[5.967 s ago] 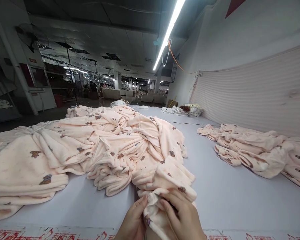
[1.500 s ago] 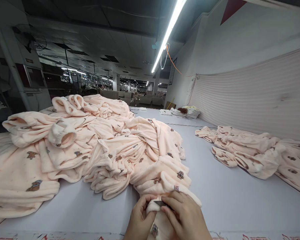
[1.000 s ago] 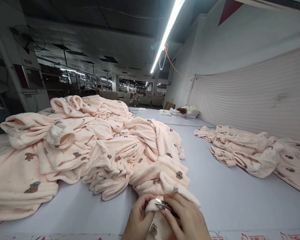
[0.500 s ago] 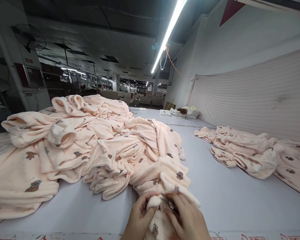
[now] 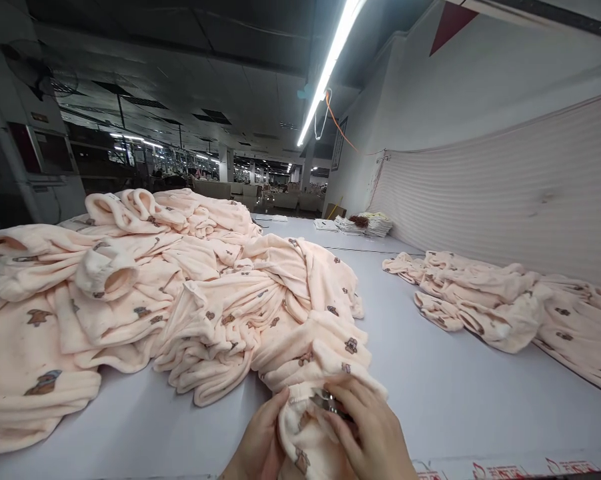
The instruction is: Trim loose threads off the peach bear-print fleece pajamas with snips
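Close in front of me, a pale pink fleece garment (image 5: 307, 427) with small bear prints is bunched between my hands, its gathered, cuff-like edge turned up. My left hand (image 5: 260, 433) grips this edge from the left, thumb on top. In my right hand (image 5: 367, 427) are small metal thread snips (image 5: 330, 403), partly hidden by the fingers. Their blades point left and lie against the cuff; whether they are open or closed I cannot tell. The garment runs forward into a large heap of the same fleece (image 5: 210, 300).
More pink fleece garments (image 5: 500, 300) lie on the right of the white table (image 5: 405, 387). Stacks of folded white cloth or paper (image 5: 350, 225) sit at the far end. A striped sheet (image 5: 505, 180) covers the right wall, and a tube light (image 5: 330, 73) hangs overhead.
My left hand has shifted left and lower, and the cuff is now turned up so its gathered edge and opening show. The snips stay at the cuff. The view has swung slightly right.
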Motion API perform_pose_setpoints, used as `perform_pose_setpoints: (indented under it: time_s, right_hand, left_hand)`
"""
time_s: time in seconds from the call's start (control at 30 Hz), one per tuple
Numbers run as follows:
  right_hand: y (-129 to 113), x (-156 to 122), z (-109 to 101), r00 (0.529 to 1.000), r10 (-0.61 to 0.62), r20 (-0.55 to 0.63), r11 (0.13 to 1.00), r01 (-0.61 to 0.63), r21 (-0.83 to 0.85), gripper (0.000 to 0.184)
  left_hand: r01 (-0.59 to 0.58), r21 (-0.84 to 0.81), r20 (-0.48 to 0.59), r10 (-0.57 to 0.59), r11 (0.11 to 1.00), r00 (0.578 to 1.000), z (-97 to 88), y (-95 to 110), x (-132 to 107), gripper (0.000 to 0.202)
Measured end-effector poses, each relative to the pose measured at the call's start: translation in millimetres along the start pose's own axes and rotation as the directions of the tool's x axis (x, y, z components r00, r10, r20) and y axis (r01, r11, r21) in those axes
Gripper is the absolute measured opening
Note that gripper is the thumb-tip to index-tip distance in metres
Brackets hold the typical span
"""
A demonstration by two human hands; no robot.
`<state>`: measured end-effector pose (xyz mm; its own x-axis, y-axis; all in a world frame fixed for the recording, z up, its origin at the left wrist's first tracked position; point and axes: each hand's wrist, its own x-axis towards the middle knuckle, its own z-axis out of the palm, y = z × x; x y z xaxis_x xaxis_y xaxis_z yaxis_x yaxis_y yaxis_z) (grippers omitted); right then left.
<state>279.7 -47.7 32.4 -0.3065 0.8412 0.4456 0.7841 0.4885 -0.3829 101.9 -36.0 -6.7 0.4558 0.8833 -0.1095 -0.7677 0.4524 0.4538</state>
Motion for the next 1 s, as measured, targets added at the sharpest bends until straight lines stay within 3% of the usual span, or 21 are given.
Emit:
perform_pose_setpoints:
  time_s: [0.1, 0.3, 0.5, 0.6, 0.77, 0.9, 1.0]
  right_hand:
    - [-1.0, 1.7, 5.5, 0.998, -0.064, 0.022, 0.998, 0.064, -0.009, 0.024]
    - [-6.9, 8.7, -0.3, 0.993, 0.067, 0.1, 0.989, -0.079, 0.127, 0.019]
    - [1.8, 8.6, -4.3, 0.977, 0.175, 0.124, 0.959, -0.197, 0.202, 0.022]
    - [0.0, 6.5, -5.0, 0.974, 0.18, 0.137, 0.967, -0.201, 0.159, 0.02]
    - [-11.3, 3.5, -3.5, 0.993, 0.082, 0.087, 0.996, -0.08, -0.035, 0.02]
    - [-4.4, 7.2, -9.2, 0.993, 0.109, 0.054, 0.994, -0.11, 0.022, 0.021]
    - [2.0, 3.8, -17.0, 0.988, 0.147, -0.036, 0.988, -0.145, 0.047, 0.023]
  left_hand:
    - [-0.018, -0.029, -0.013, 0.017, 0.999, 1.0, -2.2, -1.1, 2.0, 0.03]
    - [-0.019, 0.037, -0.015, 0.019, 0.999, 1.0, -4.2, -1.4, 3.2, 0.031]
    - [-0.042, 0.135, -0.033, 0.047, 0.99, 0.998, -5.5, -2.9, 1.6, 0.031]
    - [-0.054, 0.194, -0.019, 0.059, 0.98, 0.998, -3.5, -2.3, -0.1, 0.031]
    - [-0.093, 0.251, 0.03, 0.089, 0.963, 0.996, 5.1, -3.0, -1.6, 0.033]
    - [-0.102, 0.283, 0.065, 0.087, 0.954, 0.994, 10.9, -3.1, 6.2, 0.036]
    - [-0.171, 0.341, 0.089, 0.149, 0.924, 0.985, 16.1, -1.6, 26.0, 0.035]
